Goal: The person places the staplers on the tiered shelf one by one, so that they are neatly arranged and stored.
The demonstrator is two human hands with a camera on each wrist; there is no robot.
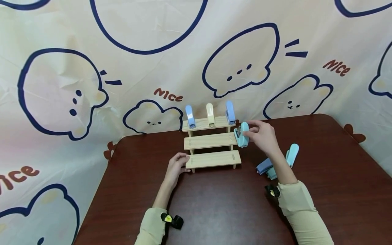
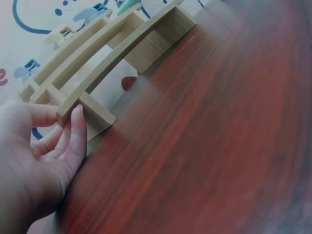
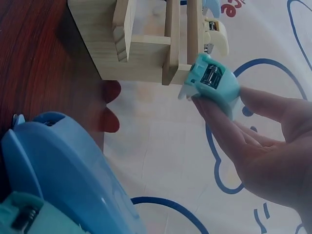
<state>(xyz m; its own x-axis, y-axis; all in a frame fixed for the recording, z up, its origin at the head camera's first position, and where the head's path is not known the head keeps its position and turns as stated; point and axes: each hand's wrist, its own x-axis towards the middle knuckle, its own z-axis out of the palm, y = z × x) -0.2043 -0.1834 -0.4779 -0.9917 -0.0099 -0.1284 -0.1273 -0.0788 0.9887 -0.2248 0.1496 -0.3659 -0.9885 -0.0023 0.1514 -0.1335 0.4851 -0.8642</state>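
Observation:
A three-step wooden display stand [image 1: 213, 159] stands on the table, its lower two steps bare. My left hand [image 1: 175, 167] pinches the left end of its lowest step; in the left wrist view the thumb and fingers [image 2: 78, 131] are on either side of the board. My right hand [image 1: 264, 136] holds a teal stapler [image 1: 244, 134] between thumb and fingers at the right end of the middle step. In the right wrist view this stapler [image 3: 214, 80] overlaps the stand's edge. Along the top step stand a blue stapler [image 1: 190, 116], a cream stapler [image 1: 210, 115] and another blue stapler [image 1: 230, 112].
Beside my right forearm, a darker blue stapler [image 1: 264, 166] lies on the brown table [image 1: 226, 211]. Teal stapler parts [image 1: 292, 154] show on both sides of that forearm, which hides what lies between. A printed cloth [image 1: 147, 75] hangs behind the table.

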